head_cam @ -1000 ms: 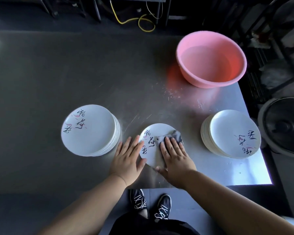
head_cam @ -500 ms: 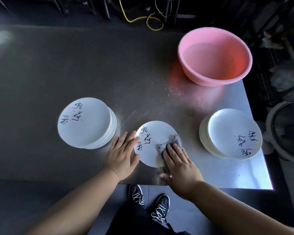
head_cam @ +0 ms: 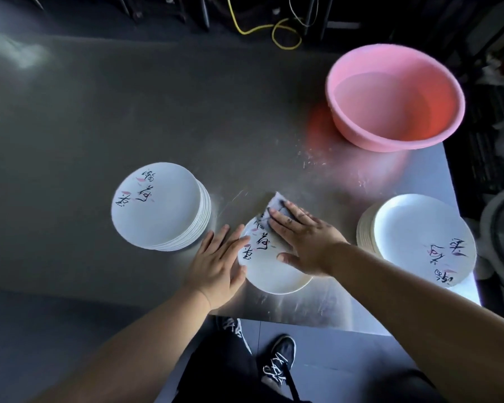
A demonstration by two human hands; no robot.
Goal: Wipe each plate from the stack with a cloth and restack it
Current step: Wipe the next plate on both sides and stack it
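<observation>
A: From the head view, what can't you make out?

B: The far end of the single plate point(head_cam: 269, 267) is covered by the right hand point(head_cam: 301, 238) and the grey cloth point(head_cam: 277, 205), so its top rim is hidden. The cloth shows only past the fingertips. The right stack of plates point(head_cam: 419, 239) is partly covered by the right forearm. The steel table point(head_cam: 128, 112) is dim and blurred on its left side.

A: And the hands?

B: The right hand lies flat, fingers straight and spread, pressing the cloth onto the plate's far edge, thumb out to the near side. The left hand point(head_cam: 216, 264) is flat too, fingers extended and resting on the plate's left rim, holding nothing.

A: Where does the plate sit?

B: On the table near its front edge, between the left stack of plates point(head_cam: 160, 206) and the right stack, apart from both. A pink basin point(head_cam: 394, 96) stands at the far right corner.
</observation>
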